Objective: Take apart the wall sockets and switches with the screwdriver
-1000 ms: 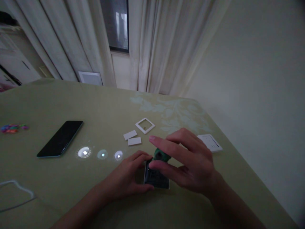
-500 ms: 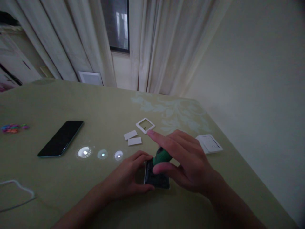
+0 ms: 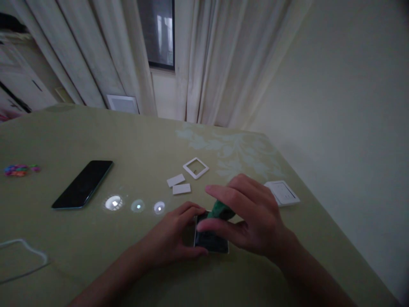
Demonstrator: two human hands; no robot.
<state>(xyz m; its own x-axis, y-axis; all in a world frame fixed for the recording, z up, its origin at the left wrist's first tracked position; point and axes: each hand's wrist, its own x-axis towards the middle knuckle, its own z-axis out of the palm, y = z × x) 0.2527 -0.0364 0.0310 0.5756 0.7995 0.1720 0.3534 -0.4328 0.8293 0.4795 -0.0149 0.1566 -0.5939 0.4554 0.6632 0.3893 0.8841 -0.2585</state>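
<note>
My left hand [image 3: 179, 232] grips a dark square wall-switch body [image 3: 212, 243] by its left side, thumb at the near edge and fingers at the far corner. The switch body has a thin pale rim and lies low over the table. In my right hand [image 3: 252, 215] is a green-handled screwdriver [image 3: 220, 210], held above the switch body. Its shaft and tip are hidden behind the hand. Just beyond the hands lie a white square frame [image 3: 206, 168] and two white rectangular plates, one [image 3: 181, 189] overlapping or touching the other [image 3: 175, 180].
A white socket plate [image 3: 283, 192] lies by the table's right edge. To the left are a black phone [image 3: 84, 183], a colourful beaded item [image 3: 17, 170] and a white cable [image 3: 32, 251]. Curtains [image 3: 223, 64] hang behind the table [image 3: 137, 140]; a wall [image 3: 345, 106] stands on the right.
My right hand has turned around the screwdriver, its index finger drawn back and thumb pushed left. The handle tilts a little differently. My left hand keeps its hold on the switch body.
</note>
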